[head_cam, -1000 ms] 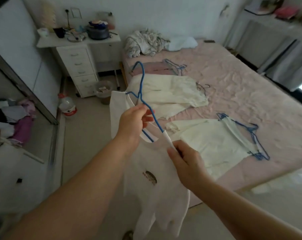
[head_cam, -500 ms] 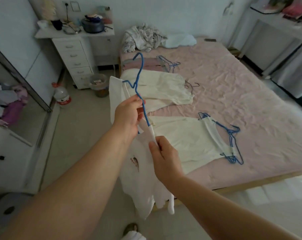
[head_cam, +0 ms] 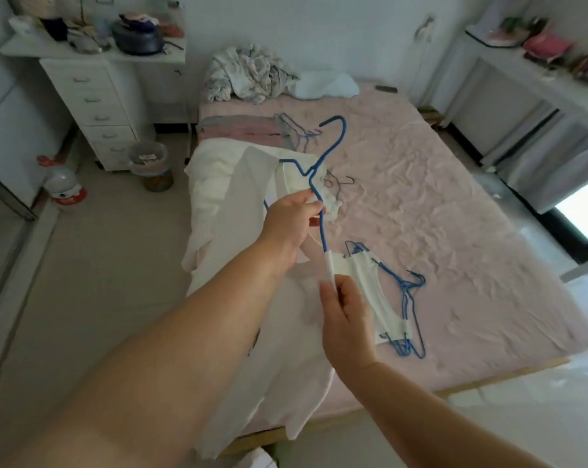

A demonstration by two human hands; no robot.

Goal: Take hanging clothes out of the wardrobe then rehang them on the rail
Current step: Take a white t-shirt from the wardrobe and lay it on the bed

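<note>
Two grips working one blue wire hanger over the near edge of the bed. Left hand curling fingers round the hanger's wire just below the twisted neck, hook pointing up and away. Right hand pinching the white garment (a strap or shoulder edge, cannot tell which) where it is wrapping the hanger's lower arm. Garment draping down beneath both grips, partly over the bed's edge. Lying just right of the right grip, another pale top on blue hangers. Sitting well beyond the left grip, a white drawer unit.
</note>
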